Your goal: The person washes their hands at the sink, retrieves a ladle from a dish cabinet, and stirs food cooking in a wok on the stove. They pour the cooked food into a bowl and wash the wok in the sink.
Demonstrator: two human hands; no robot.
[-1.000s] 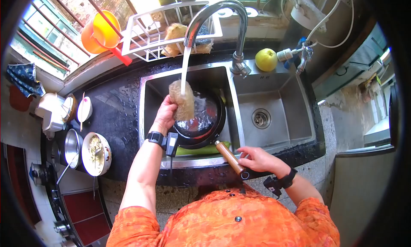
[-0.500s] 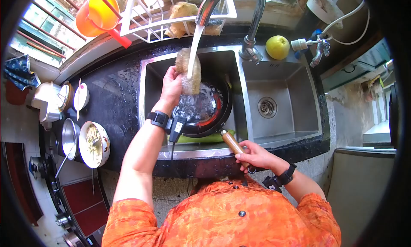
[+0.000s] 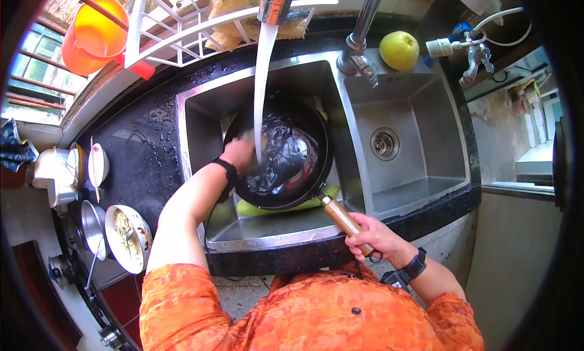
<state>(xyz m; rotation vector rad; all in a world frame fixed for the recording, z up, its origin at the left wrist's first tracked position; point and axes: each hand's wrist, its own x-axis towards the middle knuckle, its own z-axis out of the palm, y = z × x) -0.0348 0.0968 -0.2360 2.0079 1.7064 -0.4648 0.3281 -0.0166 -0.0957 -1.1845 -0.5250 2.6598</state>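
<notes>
Water runs from the faucet [image 3: 275, 9] into a black pan [image 3: 324, 162] in the left sink basin. My left hand [image 3: 240, 153] is inside the pan at its left side, closed on a tan scrubber [image 3: 248, 135] that is blurred and mostly hidden. My right hand [image 3: 378, 238] is wrapped round the pan's wooden handle [image 3: 342, 217], which reaches over the front sink edge. A long green vegetable [image 3: 252, 210] lies under the pan on the basin floor.
A white wire rack [image 3: 182, 35] with a tan sponge [image 3: 234, 15] stands behind the sink. An orange dipper [image 3: 97, 31] hangs at the window. Bowls [image 3: 129, 238] sit at the left. A yellow-green fruit [image 3: 399, 50] rests behind the right basin [image 3: 420, 126].
My left hand has moved from under the water stream down into the pan with the scrubber. My right hand has closed on the wooden handle. The view has shifted.
</notes>
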